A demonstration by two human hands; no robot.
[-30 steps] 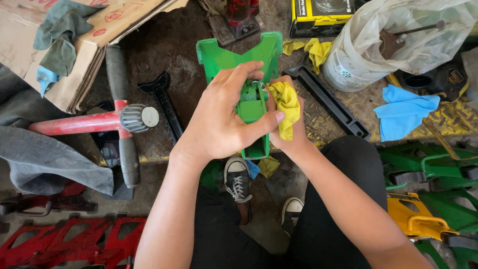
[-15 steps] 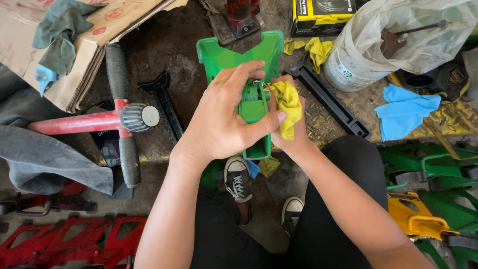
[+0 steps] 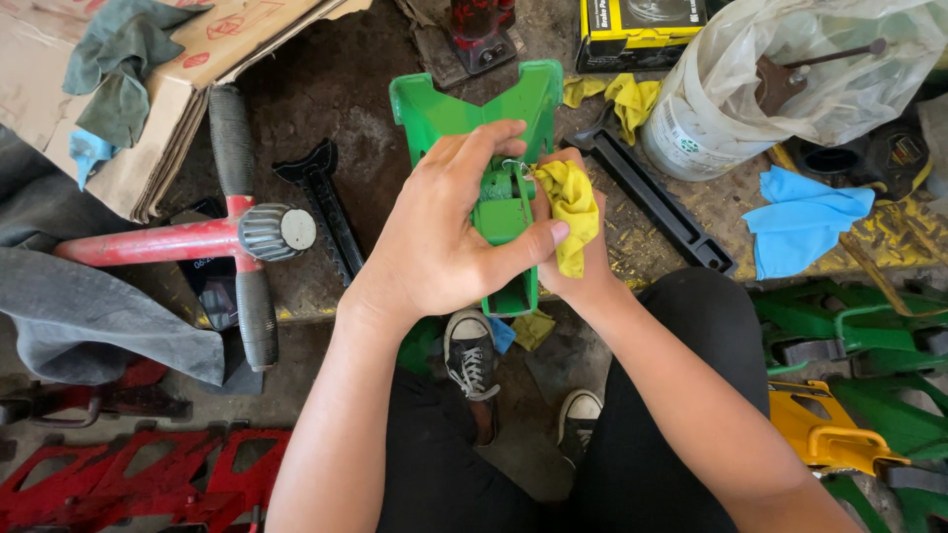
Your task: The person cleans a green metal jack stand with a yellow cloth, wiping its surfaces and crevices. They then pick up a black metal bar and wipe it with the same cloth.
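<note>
My left hand (image 3: 444,232) wraps around a green metal stand (image 3: 472,109), which lies on the dirty workbench (image 3: 346,109) with its forked end pointing away from me. The thumb lies across the stand's narrow body. My right hand (image 3: 578,262) sits just right of it and pinches a yellow rag (image 3: 571,209) against the stand's small silver fitting near the middle. My fingers hide most of the stand's narrow body.
A red tool with black grips (image 3: 237,232) and a black toothed bar (image 3: 326,202) lie left; a black bar (image 3: 652,197), blue cloth (image 3: 800,222) and bagged white bucket (image 3: 760,79) lie right. Cardboard (image 3: 168,118) sits far left. Green and yellow stands (image 3: 849,395) and red ones (image 3: 138,479) rest on the floor.
Nearly nothing: the yellow rag has shifted very slightly on the stand while both hands keep their grip.
</note>
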